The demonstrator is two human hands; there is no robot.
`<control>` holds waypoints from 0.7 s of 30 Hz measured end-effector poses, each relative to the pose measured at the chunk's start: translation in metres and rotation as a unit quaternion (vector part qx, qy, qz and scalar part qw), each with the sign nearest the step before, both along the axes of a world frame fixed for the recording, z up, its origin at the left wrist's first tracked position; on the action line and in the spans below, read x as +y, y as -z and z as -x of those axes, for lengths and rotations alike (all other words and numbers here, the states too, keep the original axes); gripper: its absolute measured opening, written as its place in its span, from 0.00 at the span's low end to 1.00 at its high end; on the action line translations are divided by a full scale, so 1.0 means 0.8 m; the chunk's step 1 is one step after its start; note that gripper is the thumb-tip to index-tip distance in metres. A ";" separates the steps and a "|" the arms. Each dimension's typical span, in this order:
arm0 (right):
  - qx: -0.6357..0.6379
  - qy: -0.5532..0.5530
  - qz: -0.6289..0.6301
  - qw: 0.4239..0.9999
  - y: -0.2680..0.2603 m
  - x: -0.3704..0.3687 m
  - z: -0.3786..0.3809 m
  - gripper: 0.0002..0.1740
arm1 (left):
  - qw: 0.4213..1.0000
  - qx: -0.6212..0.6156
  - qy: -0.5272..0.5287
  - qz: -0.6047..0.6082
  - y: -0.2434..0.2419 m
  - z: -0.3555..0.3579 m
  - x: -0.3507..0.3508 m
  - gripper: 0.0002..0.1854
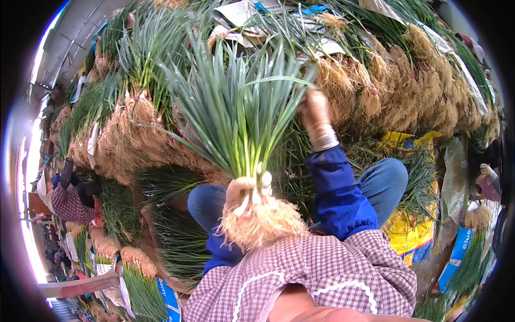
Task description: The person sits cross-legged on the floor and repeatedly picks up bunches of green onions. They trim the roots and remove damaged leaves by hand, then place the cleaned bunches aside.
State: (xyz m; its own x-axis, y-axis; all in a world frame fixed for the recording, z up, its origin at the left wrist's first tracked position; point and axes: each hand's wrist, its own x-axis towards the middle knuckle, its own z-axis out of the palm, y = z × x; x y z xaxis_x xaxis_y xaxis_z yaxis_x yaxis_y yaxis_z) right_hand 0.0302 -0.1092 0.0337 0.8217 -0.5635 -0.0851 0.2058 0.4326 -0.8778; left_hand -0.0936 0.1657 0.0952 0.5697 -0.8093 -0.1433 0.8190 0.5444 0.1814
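My left hand [238,192] grips a bunch of spring onions [245,124] around the white lower stems, in front of my chest. The green leaves fan out away from me, and the tangled pale roots [263,225] hang toward my checked garment. Blurred by motion, my right hand [316,105] is raised beside the leaf tips on the bunch's right. Its fingers look curled, but whether they hold a leaf is not clear. Just beyond that hand, a heap of rooted spring onions [342,76] lies with its roots facing me.
More spring onions [136,116] are stacked at the left with roots outward. Loose leaves [414,181] lie on a yellow sheet [414,233] by my right knee. Cut greens [177,237] lie to my left. Another person [74,201] sits far left; part of another person [489,183] shows far right.
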 end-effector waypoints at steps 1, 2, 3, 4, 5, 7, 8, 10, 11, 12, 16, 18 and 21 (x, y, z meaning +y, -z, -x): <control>-0.118 0.005 -0.148 0.982 -0.004 -0.034 -0.002 0.12 | 0.998 -0.005 0.011 0.055 -0.006 0.001 0.008 0.20; -0.175 0.038 -0.249 0.952 0.001 -0.055 0.005 0.11 | 0.997 -0.002 0.040 0.067 -0.010 -0.001 0.015 0.18; -0.263 0.012 -0.335 0.905 0.006 -0.083 0.014 0.10 | 0.993 -0.089 0.035 -0.067 -0.013 0.000 0.022 0.15; -0.203 0.004 -0.306 0.930 0.017 -0.100 0.029 0.10 | 0.993 -0.106 0.040 -0.033 -0.013 -0.007 0.024 0.15; -0.141 0.034 -0.276 0.950 0.030 -0.109 0.046 0.10 | 0.991 -0.126 0.044 -0.003 -0.011 -0.013 0.025 0.16; -0.048 -0.075 -0.255 0.963 0.058 -0.095 0.079 0.11 | 0.987 -0.135 0.061 0.055 -0.005 -0.030 0.022 0.18; -0.009 -0.167 -0.249 0.954 0.067 -0.078 0.091 0.11 | 0.983 -0.142 0.086 0.083 0.000 -0.039 0.016 0.17; 0.041 -0.281 -0.024 0.958 0.073 -0.028 0.109 0.12 | 0.976 -0.169 0.048 0.128 0.010 -0.057 0.002 0.16; 0.085 -0.293 0.119 0.945 0.068 -0.004 0.116 0.16 | 0.973 -0.173 0.032 0.150 0.016 -0.066 -0.006 0.16; 0.033 -0.246 0.304 0.920 0.060 0.025 0.114 0.19 | 0.971 -0.163 0.008 0.173 0.024 -0.068 -0.014 0.15; -0.019 -0.345 0.090 0.934 0.001 0.096 0.112 0.25 | 0.969 -0.142 -0.007 0.200 0.058 -0.076 -0.025 0.13; -0.021 -0.400 0.184 0.898 -0.028 0.096 0.112 0.18 | 0.975 -0.118 -0.007 0.189 0.076 -0.076 -0.019 0.15; -0.010 -0.372 0.341 0.863 -0.055 0.062 0.119 0.13 | 0.963 -0.094 0.046 0.250 0.104 -0.068 -0.005 0.31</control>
State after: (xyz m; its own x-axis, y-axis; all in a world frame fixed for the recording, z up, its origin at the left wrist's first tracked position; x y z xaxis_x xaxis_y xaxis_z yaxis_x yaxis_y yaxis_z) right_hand -0.0647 -0.0600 0.0776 0.9754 0.2068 0.0759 0.1111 -0.1641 -0.9802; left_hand -0.0390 0.1615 0.0122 0.4699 -0.7990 0.3752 0.8464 0.5285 0.0656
